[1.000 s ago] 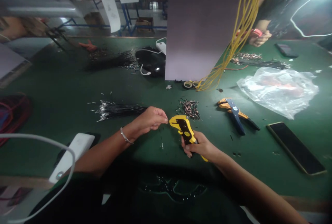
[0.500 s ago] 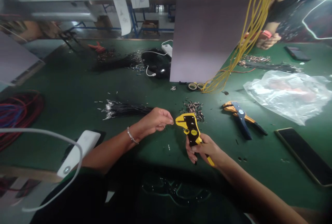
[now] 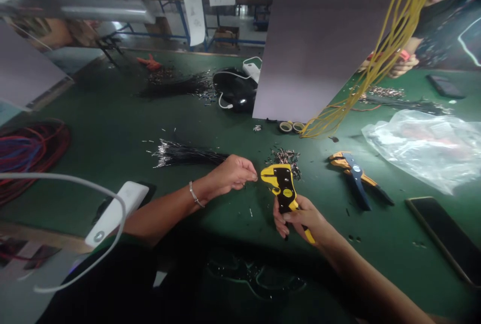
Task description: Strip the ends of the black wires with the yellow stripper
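My right hand [image 3: 296,216] is wrapped round the handles of a yellow and black wire stripper [image 3: 283,184], its jaws pointing left. Just left of those jaws, my left hand [image 3: 235,174] is closed in a pinch. What its fingertips hold is too small to make out, though a thin black wire would fit the spot. A bundle of black wires [image 3: 188,154] with pale stripped ends lies to the left, partly hidden behind the left hand. Behind the stripper is a heap of small dark offcuts [image 3: 285,156] with coppery ends.
A second wire stripper [image 3: 353,174], blue and orange, lies right, near a phone [image 3: 443,234] and a clear plastic bag [image 3: 424,141]. Yellow wires [image 3: 376,73] hang by a grey panel [image 3: 308,58]. A white power bank [image 3: 116,214] and coiled red wires [image 3: 33,158] are left. A co-worker's hand [image 3: 404,66] shows beyond.
The whole scene has shifted slightly right in view as the head turned. Both hands and the stripper keep nearly the same places relative to each other.
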The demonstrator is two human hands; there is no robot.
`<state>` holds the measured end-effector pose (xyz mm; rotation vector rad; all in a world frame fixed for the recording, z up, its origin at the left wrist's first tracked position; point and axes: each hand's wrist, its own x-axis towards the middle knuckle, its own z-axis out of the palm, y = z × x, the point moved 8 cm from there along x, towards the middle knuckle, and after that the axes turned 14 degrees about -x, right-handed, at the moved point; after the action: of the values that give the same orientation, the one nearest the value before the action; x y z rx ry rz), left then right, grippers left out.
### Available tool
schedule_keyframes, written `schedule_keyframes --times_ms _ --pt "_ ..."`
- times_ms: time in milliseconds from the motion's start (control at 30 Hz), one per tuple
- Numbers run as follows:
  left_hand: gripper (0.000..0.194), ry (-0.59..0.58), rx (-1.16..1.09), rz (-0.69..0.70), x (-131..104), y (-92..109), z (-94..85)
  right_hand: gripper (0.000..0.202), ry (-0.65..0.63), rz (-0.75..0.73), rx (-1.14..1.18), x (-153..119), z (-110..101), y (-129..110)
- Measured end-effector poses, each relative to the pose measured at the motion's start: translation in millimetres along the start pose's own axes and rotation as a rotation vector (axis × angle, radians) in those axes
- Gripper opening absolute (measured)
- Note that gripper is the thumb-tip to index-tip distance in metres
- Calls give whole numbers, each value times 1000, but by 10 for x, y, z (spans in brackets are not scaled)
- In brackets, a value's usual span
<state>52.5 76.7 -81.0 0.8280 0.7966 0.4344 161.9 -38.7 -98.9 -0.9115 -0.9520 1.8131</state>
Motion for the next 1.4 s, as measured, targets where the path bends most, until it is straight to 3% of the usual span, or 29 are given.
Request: schedule_keyframes --times_ms 233,733,1000,1267,1400 --pt "13 54 -5 95 74 -11 -128 19 26 -7 -3 0 12 15" --pt "12 92 39 80 57 26 -139 22 46 24 -44 -16 -25 29" --pt "9 -132 116 -12 -12 83 38 20 49 9 35 -17 -73 -39" --pt "26 -242 211 128 -56 341 54 14 50 -12 100 -25 -101 -146" --pt "29 -336 206 151 -79 334 98 15 37 4 127 -32 -88 -144"
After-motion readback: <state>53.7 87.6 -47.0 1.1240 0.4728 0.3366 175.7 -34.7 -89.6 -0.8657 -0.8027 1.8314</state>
